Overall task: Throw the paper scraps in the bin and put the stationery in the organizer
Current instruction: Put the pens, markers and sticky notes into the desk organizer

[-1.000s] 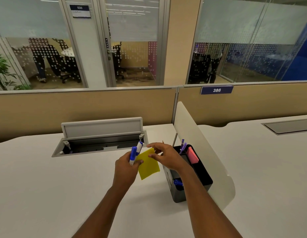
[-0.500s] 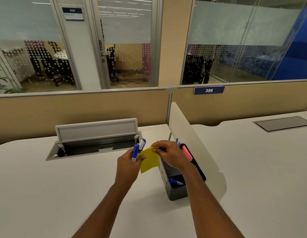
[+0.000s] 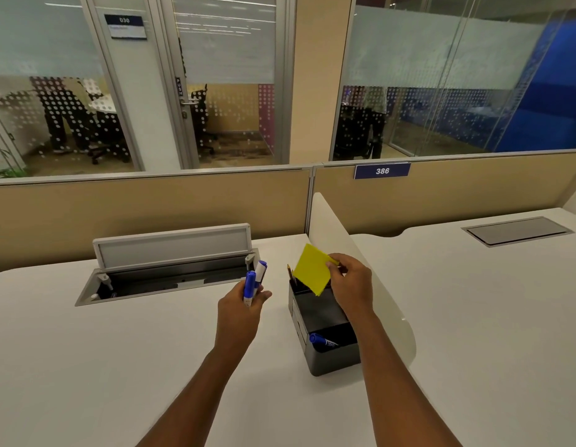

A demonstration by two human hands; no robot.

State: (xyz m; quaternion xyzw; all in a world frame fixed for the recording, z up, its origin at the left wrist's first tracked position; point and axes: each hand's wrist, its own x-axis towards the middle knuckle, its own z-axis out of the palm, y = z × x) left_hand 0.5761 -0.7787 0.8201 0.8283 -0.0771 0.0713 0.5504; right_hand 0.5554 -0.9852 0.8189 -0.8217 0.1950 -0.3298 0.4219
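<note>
Two markers point(image 3: 254, 280) gripped upright in the left hand point(image 3: 239, 309) – right hand point(image 3: 351, 285) pinches a yellow note point(image 3: 312, 269) above the black organizer point(image 3: 325, 317)

Open-plan office. White desks point(image 3: 86, 366) split by tan partitions point(image 3: 151, 211), numbered tag 386 point(image 3: 382, 171) at centre right. Open cable hatch point(image 3: 170, 269) at centre left. Glass-walled meeting rooms with dotted frosting across top, door sign 030 point(image 3: 125, 26), swivel chairs point(image 3: 102, 137).

Even, soft indoor light, faint shadows on the desk point(image 3: 86, 366), wide-angle bending at edges.
</note>
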